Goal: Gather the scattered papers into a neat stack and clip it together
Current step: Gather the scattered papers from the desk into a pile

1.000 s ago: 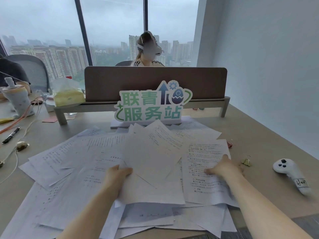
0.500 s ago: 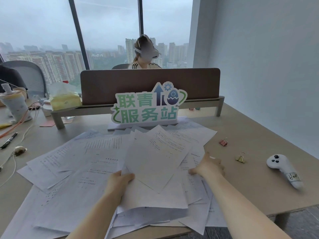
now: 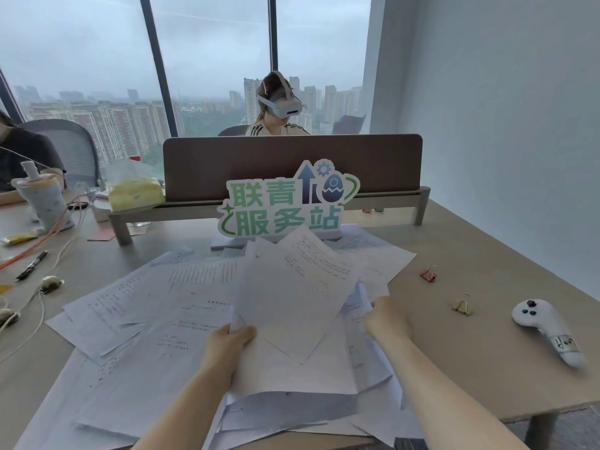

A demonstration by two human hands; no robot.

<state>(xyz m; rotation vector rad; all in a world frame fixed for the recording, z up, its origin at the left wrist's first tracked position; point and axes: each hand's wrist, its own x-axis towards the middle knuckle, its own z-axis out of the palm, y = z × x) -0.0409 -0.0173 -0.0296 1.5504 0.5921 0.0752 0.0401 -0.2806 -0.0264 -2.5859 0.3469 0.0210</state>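
Several printed white papers (image 3: 181,306) lie scattered and overlapping across the beige desk (image 3: 480,254). My left hand (image 3: 227,347) grips a loose bunch of sheets (image 3: 292,303) at their near left edge, thumb on top, lifting them above the pile. My right hand (image 3: 386,319) rests against the right side of the pile, fingers tucked at the edge of the sheets; its grasp is hidden. Two binder clips lie on the bare desk to the right: a red clip (image 3: 429,274) and a gold clip (image 3: 462,305).
A white controller (image 3: 545,329) lies at the right. A green sign (image 3: 285,203) and a brown divider (image 3: 292,164) stand behind the papers. Cables, a pen (image 3: 31,265), a tissue pack (image 3: 134,190) and a bottle (image 3: 43,196) sit at the left. A person with a headset sits opposite.
My right hand slid left, pushing the right-hand sheets inward toward the pile. My left hand raised its bunch of sheets a little. The view shifted left.
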